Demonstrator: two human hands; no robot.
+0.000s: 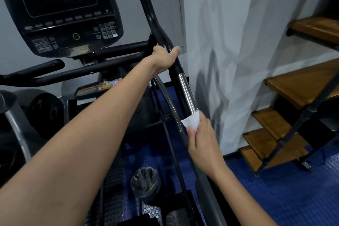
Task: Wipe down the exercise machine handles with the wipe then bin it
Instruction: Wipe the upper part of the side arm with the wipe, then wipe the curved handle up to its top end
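Gripping the black bar (169,42) with the left hand (164,58) to steady it; pinching the wipe (191,122) round the chrome handle (187,91) with the right hand (201,139). Best wrapping fully, pressing firmly, sliding the whole length.

The white wipe (191,122) is folded around the handle (187,91). The handle is black with a shiny metal part, sloping downward.

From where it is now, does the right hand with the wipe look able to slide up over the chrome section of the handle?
Probably yes. The right hand holds the wipe against the lower end of the chrome section, which is bare above it. The left hand grips the black bend higher up, clear of the chrome.
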